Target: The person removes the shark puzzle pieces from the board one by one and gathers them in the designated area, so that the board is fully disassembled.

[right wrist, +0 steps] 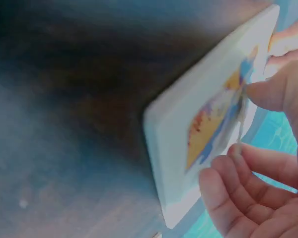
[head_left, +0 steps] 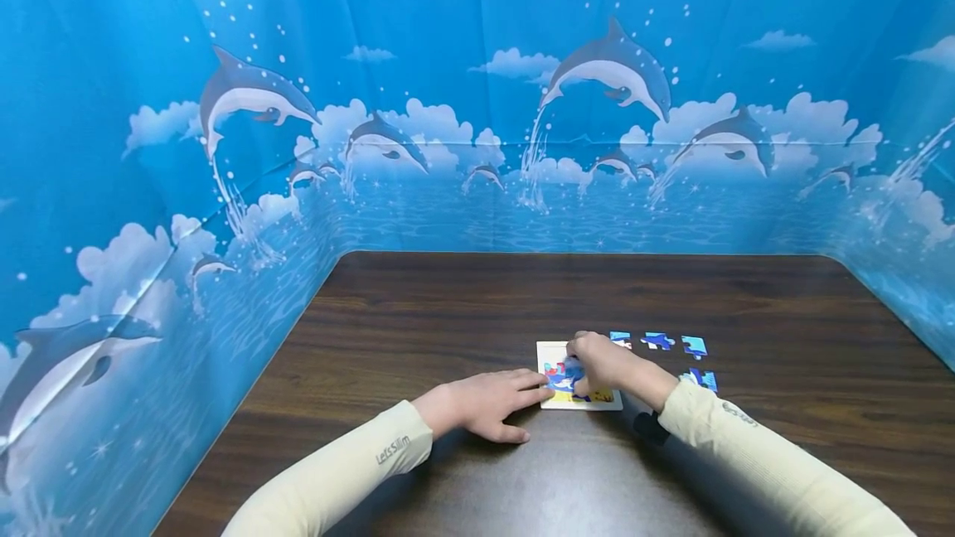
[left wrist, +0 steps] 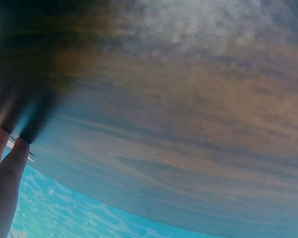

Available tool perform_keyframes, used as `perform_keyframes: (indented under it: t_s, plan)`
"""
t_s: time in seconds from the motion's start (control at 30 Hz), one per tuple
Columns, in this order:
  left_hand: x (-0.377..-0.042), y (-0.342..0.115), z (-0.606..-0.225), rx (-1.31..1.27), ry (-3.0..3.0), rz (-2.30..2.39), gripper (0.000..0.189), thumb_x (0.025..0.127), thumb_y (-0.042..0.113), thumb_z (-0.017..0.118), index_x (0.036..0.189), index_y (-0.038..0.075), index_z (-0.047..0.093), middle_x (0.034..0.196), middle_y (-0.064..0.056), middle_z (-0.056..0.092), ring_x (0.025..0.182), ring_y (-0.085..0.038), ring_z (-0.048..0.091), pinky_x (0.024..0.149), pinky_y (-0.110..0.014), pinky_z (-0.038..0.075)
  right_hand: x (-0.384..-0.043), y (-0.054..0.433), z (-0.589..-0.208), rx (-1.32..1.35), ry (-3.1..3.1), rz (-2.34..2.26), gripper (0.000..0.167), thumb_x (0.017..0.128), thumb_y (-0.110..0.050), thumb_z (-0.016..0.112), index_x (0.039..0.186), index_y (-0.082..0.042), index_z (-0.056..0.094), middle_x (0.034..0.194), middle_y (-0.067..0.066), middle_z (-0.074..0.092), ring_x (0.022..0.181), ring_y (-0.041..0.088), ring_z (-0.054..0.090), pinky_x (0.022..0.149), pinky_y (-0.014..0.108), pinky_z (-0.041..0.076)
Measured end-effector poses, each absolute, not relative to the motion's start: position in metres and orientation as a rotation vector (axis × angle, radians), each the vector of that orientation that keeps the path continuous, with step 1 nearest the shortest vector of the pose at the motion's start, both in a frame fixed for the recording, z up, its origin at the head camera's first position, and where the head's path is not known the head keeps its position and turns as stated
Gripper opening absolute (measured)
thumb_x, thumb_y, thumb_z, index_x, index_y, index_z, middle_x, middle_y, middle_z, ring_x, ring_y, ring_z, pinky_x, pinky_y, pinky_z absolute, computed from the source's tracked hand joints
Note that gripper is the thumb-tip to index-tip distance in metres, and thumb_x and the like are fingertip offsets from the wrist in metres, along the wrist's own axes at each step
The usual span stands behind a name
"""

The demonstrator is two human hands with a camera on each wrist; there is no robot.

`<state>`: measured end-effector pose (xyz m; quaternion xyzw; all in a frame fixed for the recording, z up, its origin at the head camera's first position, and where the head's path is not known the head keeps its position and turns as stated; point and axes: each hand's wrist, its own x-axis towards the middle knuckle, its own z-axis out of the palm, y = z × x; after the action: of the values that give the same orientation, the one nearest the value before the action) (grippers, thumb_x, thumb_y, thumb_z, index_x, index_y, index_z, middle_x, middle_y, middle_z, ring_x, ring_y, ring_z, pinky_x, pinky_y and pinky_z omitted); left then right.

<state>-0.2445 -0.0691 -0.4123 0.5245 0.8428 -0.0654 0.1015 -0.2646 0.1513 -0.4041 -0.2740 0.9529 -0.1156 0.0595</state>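
Observation:
A small jigsaw puzzle board (head_left: 582, 406) with a pale frame lies on the table, its picture partly filled in blue, red and yellow. My left hand (head_left: 488, 404) rests flat at the board's left edge, fingers straight and fingertips on the frame. Over the board is my right hand (head_left: 603, 361), thumb and fingertips pinching a thin puzzle piece (right wrist: 242, 115). The right wrist view shows that piece nearly edge-on at the board's surface; its picture is hidden. In the left wrist view only a few fingers (left wrist: 12, 161) of the left hand appear.
Several loose puzzle pieces (head_left: 658, 341) lie right of the board, one puzzle piece (head_left: 703, 379) close to the right forearm. A black object (head_left: 651, 428) sits under the right wrist. The brown table (head_left: 418, 305) meets a blue dolphin-print curtain (head_left: 448, 214) behind.

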Motion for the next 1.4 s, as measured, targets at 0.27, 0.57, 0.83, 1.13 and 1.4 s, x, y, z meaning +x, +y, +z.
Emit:
perform_keyframes:
  t_s: [0.27, 0.57, 0.83, 1.13, 1.4]
  plan:
    - [-0.247, -0.066, -0.411, 1.509, 2.489, -0.189, 0.067, 0.091, 0.045, 0.053, 0.148, 0.019, 0.029, 0.152, -0.003, 0.031, 0.141, -0.017, 0.03, 0.114, -0.028, 0.03, -0.265, 0.154, -0.404, -0.829, 2.904, -0.401, 0.048, 0.065, -0.015, 0.084, 0.102, -0.001, 0.058, 0.094, 0.011, 0.059, 0.078, 0.015, 0.055, 0.072, 0.034, 0.054]
    - [-0.245, -0.068, -0.412, 1.514, 2.5, -0.185, 0.067, 0.092, 0.045, 0.052, 0.148, 0.019, 0.028, 0.152, -0.002, 0.032, 0.141, -0.016, 0.031, 0.113, -0.027, 0.03, -0.265, 0.151, -0.407, -0.829, 2.862, -0.425, 0.045, 0.066, -0.008, 0.082, 0.106, 0.003, 0.064, 0.1, 0.013, 0.062, 0.086, 0.019, 0.06, 0.077, 0.037, 0.055]
    - [-0.243, -0.069, -0.412, 1.5, 2.487, -0.184, 0.067, 0.093, 0.045, 0.05, 0.149, 0.019, 0.026, 0.154, -0.003, 0.029, 0.142, -0.017, 0.028, 0.114, -0.028, 0.028, -0.261, 0.142, -0.407, -0.838, 2.864, -0.36, 0.043, 0.063, -0.01, 0.084, 0.101, 0.0, 0.067, 0.093, 0.008, 0.056, 0.075, 0.013, 0.055, 0.069, 0.031, 0.055]
    - [-0.243, -0.069, -0.412, 1.505, 2.502, -0.173, 0.067, 0.093, 0.045, 0.051, 0.149, 0.019, 0.027, 0.153, -0.003, 0.03, 0.142, -0.018, 0.029, 0.114, -0.028, 0.028, -0.262, 0.169, -0.397, -0.755, 2.897, -0.58, 0.06, 0.068, -0.007, 0.078, 0.122, 0.007, 0.058, 0.116, 0.021, 0.057, 0.084, 0.021, 0.059, 0.064, 0.031, 0.053]
    - [-0.243, -0.07, -0.415, 1.517, 2.511, -0.152, 0.066, 0.092, 0.045, 0.052, 0.148, 0.019, 0.029, 0.153, -0.003, 0.032, 0.141, -0.018, 0.03, 0.114, -0.028, 0.029, -0.259, 0.211, -0.4, -0.769, 2.846, -0.851, 0.052, 0.068, -0.008, 0.076, 0.116, 0.007, 0.061, 0.087, 0.006, 0.056, 0.069, 0.011, 0.047, 0.055, 0.021, 0.041]
